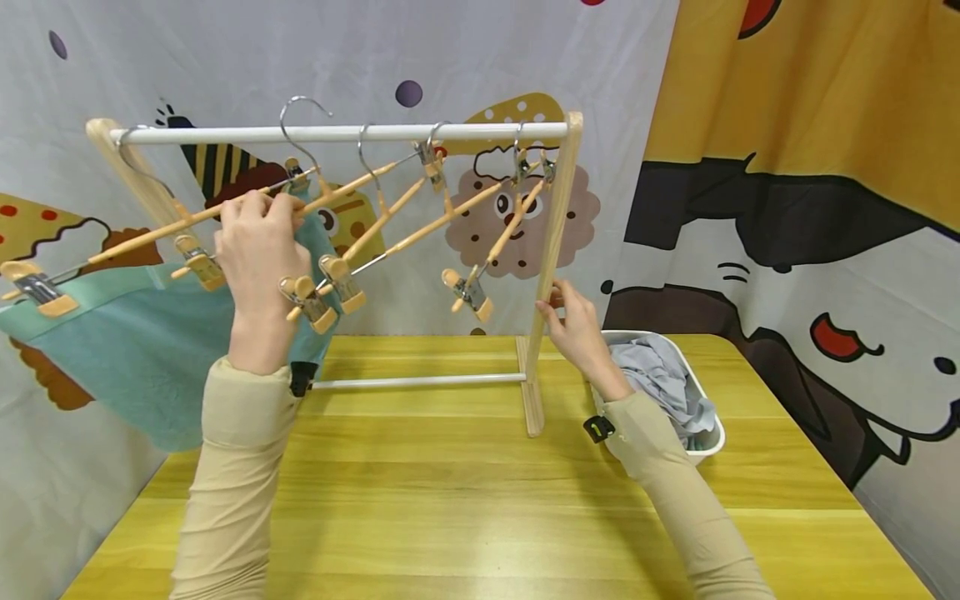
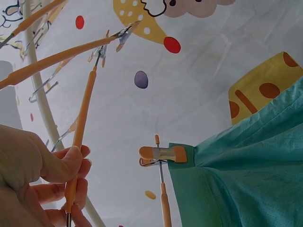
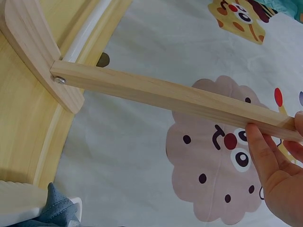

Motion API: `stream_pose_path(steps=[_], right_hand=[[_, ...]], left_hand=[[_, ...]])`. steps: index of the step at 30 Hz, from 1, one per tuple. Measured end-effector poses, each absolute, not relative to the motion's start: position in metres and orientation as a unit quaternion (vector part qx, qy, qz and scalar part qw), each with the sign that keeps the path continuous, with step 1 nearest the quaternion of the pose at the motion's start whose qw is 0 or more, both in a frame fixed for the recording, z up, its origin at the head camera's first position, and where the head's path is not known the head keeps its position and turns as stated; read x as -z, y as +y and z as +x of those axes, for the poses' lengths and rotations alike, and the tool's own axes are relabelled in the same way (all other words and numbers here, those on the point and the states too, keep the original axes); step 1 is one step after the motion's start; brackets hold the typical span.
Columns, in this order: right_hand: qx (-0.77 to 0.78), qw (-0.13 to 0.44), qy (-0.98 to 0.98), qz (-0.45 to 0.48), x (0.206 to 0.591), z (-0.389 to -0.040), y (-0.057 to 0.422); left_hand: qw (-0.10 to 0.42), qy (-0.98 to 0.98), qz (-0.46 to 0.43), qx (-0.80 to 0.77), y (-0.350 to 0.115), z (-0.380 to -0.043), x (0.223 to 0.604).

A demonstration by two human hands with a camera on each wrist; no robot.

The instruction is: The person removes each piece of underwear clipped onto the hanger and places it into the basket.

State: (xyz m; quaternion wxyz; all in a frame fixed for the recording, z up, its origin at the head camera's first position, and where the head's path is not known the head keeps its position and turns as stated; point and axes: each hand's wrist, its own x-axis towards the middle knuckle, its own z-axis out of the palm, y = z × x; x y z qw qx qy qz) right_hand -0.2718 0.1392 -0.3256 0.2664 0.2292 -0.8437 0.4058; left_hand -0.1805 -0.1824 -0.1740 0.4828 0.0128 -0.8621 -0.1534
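My left hand [image 1: 262, 242] grips the bar of a clip hanger [image 1: 356, 183], whose metal hook rises above the white rail [image 1: 465, 132]. In the left wrist view, thumb and fingers pinch that orange-brown bar [image 2: 84, 106]. Just left of this hand, a teal garment [image 1: 142, 342] with a waistband is clipped to another hanger [image 1: 150, 233] on the rail. Close by in the left wrist view are its clip [image 2: 163, 153] and cloth [image 2: 236, 189]. My right hand [image 1: 576, 329] holds the rack's right wooden post [image 1: 557, 225], fingertips and thumb on opposite sides [image 3: 279, 175].
More clip hangers [image 1: 442, 218] hang along the rail, clips without cloth. A white basket [image 1: 708, 446] with grey cloth [image 1: 652, 371] stands right of the rack on the wooden table [image 1: 450, 508]. A lower white bar [image 1: 420, 382] joins the rack's feet. A printed curtain [image 1: 480, 50] hangs behind.
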Motion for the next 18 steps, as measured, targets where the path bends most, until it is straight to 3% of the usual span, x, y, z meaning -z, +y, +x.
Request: stream_pose_path(steps=[18], right_hand=[[-0.408,0.269,-0.841,0.233,0.325,-0.271,0.14]], left_hand=[[0.496,-0.855,0.022,0.147,-0.177,-0.177,0.189]])
